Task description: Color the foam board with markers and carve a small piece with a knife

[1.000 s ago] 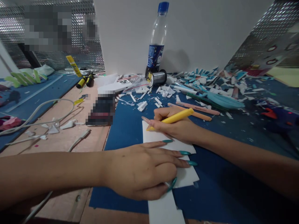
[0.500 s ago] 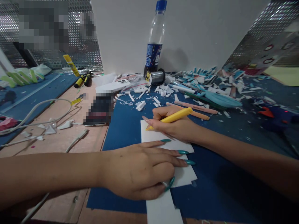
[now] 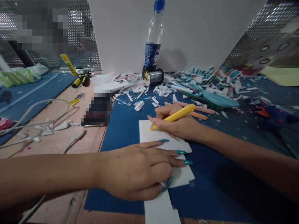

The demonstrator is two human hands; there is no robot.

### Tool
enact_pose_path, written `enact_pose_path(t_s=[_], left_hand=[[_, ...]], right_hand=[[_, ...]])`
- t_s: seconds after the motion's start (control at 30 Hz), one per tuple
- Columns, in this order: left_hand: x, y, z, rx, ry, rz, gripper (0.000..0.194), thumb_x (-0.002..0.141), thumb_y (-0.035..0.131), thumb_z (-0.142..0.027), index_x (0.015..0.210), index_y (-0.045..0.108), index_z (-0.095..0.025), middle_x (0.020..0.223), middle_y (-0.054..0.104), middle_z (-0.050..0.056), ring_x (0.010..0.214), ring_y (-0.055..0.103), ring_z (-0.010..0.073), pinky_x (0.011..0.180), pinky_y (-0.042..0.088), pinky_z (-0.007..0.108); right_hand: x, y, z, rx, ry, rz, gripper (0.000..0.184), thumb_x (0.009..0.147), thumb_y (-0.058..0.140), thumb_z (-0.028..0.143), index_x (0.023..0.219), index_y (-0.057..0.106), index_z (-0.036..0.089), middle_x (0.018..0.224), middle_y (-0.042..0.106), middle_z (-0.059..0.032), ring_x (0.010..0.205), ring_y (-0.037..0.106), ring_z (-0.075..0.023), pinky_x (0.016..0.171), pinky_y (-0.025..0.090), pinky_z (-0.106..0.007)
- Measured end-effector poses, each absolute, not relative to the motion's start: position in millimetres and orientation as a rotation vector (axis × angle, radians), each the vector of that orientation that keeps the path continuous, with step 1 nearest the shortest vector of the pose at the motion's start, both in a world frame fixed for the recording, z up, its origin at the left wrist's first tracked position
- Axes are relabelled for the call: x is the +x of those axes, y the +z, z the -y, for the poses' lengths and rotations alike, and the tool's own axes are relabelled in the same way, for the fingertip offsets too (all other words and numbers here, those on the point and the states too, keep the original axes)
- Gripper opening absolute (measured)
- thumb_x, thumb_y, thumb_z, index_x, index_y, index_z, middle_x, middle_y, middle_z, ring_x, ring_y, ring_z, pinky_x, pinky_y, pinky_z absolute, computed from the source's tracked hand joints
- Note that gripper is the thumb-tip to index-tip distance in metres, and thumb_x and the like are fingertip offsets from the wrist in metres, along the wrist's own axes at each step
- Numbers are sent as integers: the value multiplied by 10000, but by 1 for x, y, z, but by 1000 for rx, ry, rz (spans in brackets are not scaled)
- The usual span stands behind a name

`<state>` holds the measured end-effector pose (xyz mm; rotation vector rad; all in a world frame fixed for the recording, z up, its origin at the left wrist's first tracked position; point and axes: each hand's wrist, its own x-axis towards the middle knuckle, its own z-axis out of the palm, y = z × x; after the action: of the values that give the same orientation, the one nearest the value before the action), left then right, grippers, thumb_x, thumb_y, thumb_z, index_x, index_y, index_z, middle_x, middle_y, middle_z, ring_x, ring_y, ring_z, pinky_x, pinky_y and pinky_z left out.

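Over blue board [image 3: 123, 124], right hand [image 3: 179, 126] curls round yellow marker [image 3: 179, 114].

One left hand [image 3: 137, 172] and one right hand [image 3: 183, 126] made two. One yellow marker [image 3: 178, 114], one pink marker [image 3: 205, 109] and one orange marker [image 3: 198, 115] made three. One white phone [image 3: 109, 86] and one dark-screened phone [image 3: 97, 112] made a pair. There was one bottle [image 3: 152, 56], one wire spool [image 3: 156, 77], one yellow tube [image 3: 68, 64] and two black-and-yellow handles [image 3: 77, 81]. The white scraps [image 3: 164, 90] were too many to count, the white card pieces [image 3: 160, 205] unclear in number.
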<state>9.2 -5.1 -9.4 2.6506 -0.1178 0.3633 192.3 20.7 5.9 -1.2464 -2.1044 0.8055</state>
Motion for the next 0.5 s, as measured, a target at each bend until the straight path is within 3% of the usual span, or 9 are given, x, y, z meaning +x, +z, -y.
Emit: enact_pose_path(t_s=[0.23, 0.5], left_hand=[[8, -10, 6, 2676, 353, 104, 194, 903, 400, -176, 938, 555, -65, 1317, 534, 174, 1317, 408, 234, 1152, 258, 359], [9, -8, 5, 2671, 356, 101, 171, 897, 409, -173, 924, 547, -76, 1304, 545, 173, 1306, 422, 241, 1141, 285, 371]], right_hand=[[198, 5, -23, -1241, 718, 2126, 417, 807, 566, 172, 474, 316, 174, 432, 329, 70, 423, 308, -53, 504, 311, -237], [202, -2, -25, -1208, 679, 2095, 421, 788, 562, 134, 467, 294, 174, 409, 310, 75, 409, 289, -50, 493, 309, -240]])
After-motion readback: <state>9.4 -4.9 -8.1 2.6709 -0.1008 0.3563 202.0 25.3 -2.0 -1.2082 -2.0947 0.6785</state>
